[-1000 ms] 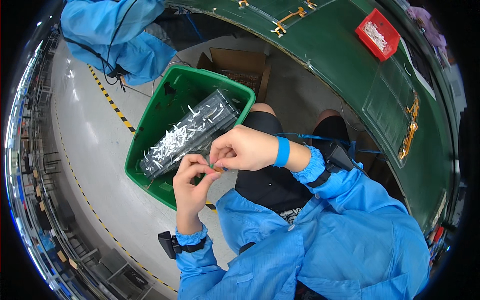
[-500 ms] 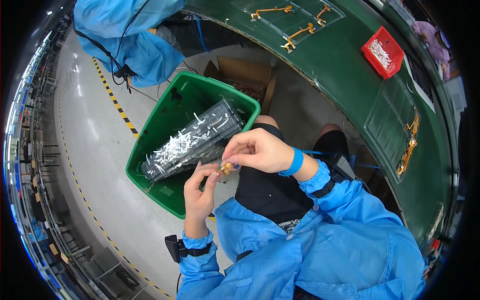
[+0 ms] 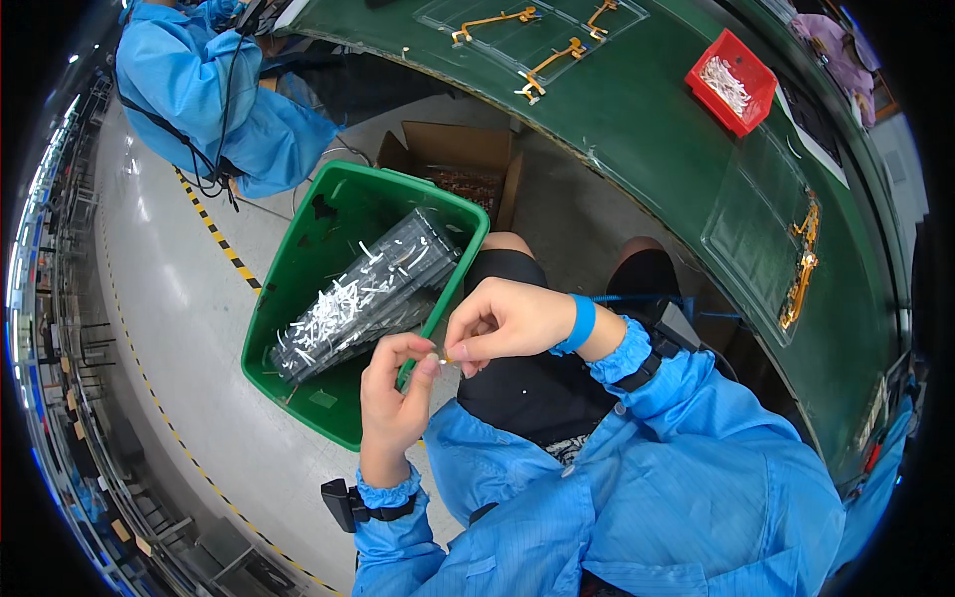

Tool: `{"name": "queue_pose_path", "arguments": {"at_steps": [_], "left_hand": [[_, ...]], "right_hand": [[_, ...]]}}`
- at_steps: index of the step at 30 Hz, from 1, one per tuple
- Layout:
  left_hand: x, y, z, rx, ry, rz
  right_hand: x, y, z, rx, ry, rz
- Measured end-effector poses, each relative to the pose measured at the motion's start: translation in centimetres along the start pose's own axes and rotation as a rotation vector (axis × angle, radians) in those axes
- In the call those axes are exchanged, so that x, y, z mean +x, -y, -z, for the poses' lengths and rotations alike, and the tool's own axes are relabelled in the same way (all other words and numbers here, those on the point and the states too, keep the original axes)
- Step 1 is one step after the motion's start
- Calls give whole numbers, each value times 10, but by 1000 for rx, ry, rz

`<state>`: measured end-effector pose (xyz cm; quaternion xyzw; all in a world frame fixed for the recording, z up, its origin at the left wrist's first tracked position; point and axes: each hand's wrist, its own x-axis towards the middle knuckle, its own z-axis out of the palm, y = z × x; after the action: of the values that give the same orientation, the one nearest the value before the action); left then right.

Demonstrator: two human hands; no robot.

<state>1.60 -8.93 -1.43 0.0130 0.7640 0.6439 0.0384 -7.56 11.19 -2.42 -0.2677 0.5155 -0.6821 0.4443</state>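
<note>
In front of my lap, beside the bin's near edge, both hands meet fingertip to fingertip. My left hand (image 3: 397, 391) is closed in a pinch of thumb and forefinger. Opposite it, my right hand (image 3: 511, 320), with a blue band at the wrist, also pinches, its other fingers curled in. Between the fingertips shows a small orange flexible circuit strip (image 3: 450, 360) with a bit of white at its end; most of it is hidden by the fingers. Just beyond the hands stands a green bin (image 3: 261, 348) holding dark plastic trays (image 3: 418, 237) strewn with white strips (image 3: 341, 310).
A green worktable (image 3: 637, 149) curves along the right. On it lie clear trays (image 3: 741, 224) with orange flexible circuits (image 3: 804, 264) and a red box (image 3: 758, 88) of white pieces. Behind the bin sits a cardboard box (image 3: 466, 145). A person in blue (image 3: 184, 85) is at upper left.
The orange strip showed more openly between my hands before; now it is mostly covered, with a white bit visible. My hands are a little lower, and the whole view has shifted slightly.
</note>
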Motion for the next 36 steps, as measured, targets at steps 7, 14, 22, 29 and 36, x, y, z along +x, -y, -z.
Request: {"name": "queue_pose_path", "arguments": {"at_steps": [7,14,22,29,36], "left_hand": [[2,-6,-32,759,-587,-548],[-1,-6,-42,623,-418,-399],[-1,28,19,573,-789,-8],[-24,82,67,1515,-608,319],[5,18,0,-665,-339,190]], "right_hand": [[-4,-1,-8,-114,-185,112],[-3,3,-10,-447,-206,224],[-4,-4,-5,-249,-240,278],[-3,2,-3,-167,-206,242],[-7,6,-4,-40,-163,227]]}}
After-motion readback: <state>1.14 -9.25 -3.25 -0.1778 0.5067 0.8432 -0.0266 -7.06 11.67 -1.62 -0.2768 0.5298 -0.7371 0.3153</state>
